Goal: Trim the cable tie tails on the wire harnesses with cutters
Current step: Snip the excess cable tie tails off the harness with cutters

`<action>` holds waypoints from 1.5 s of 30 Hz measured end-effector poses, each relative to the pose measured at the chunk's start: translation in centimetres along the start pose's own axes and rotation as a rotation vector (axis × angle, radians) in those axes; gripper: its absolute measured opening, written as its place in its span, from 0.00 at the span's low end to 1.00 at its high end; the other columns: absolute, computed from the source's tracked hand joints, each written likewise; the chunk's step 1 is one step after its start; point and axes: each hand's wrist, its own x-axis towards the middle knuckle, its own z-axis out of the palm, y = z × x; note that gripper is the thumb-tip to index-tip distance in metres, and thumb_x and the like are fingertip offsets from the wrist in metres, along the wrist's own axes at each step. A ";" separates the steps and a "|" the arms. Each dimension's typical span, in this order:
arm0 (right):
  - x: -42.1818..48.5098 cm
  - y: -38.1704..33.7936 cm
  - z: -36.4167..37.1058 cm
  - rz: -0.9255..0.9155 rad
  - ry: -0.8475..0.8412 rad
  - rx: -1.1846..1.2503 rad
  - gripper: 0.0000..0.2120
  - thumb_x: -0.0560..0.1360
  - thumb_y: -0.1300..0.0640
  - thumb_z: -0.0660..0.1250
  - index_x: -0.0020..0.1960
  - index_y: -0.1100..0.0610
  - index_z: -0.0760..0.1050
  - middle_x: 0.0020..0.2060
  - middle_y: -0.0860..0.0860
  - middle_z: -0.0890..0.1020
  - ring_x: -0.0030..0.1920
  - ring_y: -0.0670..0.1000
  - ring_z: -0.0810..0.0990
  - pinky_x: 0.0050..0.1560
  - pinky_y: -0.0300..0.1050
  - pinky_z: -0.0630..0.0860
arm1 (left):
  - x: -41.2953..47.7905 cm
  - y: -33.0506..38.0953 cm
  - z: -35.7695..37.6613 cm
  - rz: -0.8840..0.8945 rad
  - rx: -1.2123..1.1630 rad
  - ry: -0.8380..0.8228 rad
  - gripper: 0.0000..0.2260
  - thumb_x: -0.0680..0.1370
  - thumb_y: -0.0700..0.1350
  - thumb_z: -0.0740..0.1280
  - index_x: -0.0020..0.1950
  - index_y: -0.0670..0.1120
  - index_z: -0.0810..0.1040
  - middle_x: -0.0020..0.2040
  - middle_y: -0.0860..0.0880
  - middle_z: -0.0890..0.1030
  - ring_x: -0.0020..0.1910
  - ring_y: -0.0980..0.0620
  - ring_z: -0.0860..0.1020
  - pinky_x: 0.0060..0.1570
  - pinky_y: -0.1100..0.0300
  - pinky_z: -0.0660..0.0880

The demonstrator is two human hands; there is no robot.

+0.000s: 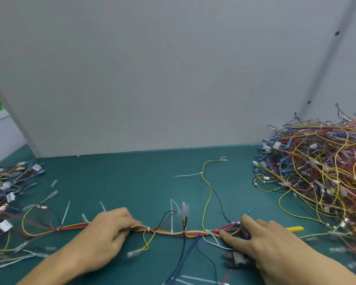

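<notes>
A wire harness [173, 232] of red, yellow and black wires lies stretched left to right on the green mat [121, 182]. White cable tie tails stick up from it, one on the left [66, 212] and one at the middle [171, 214]. My left hand [109, 231] grips the bundle left of centre, fingers curled over it. My right hand [265, 237] pinches the harness's right end between thumb and fingers. Cutters [235, 260] with dark jaws lie under its palm, a yellow handle tip [295, 228] showing beyond the hand. Whether the palm grips them is hidden.
A big heap of harnesses [317, 171] fills the right side of the mat. A smaller pile [6, 192] lies at the left edge. A grey panel [173, 79] walls off the back. Cut white tie tails [193, 279] lie near the front edge.
</notes>
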 end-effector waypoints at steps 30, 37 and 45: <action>-1.5 2.1 -4.5 0.086 -0.088 0.474 0.38 0.71 0.51 0.59 0.70 0.24 0.43 0.49 0.35 0.62 0.51 0.37 0.68 0.54 0.34 0.65 | 1.5 9.4 0.0 0.321 -0.064 -0.117 0.11 0.79 0.52 0.61 0.56 0.51 0.80 0.51 0.57 0.80 0.50 0.59 0.77 0.51 0.66 0.73; -1.9 1.7 -4.7 0.247 0.439 1.470 0.01 0.71 0.57 0.70 0.40 0.54 0.79 0.34 0.53 0.80 0.37 0.53 0.78 0.40 0.40 0.76 | 5.1 10.7 -1.8 0.371 0.033 0.079 0.10 0.71 0.45 0.72 0.52 0.47 0.83 0.52 0.54 0.81 0.51 0.54 0.78 0.51 0.62 0.74; -0.9 -2.1 -1.8 0.510 0.478 1.659 0.36 0.54 0.32 0.76 0.52 0.54 0.77 0.39 0.59 0.84 0.42 0.57 0.85 0.48 0.57 0.79 | 11.2 9.3 -0.4 0.069 -0.131 -0.485 0.19 0.70 0.55 0.74 0.60 0.60 0.77 0.54 0.58 0.80 0.50 0.64 0.76 0.50 0.66 0.72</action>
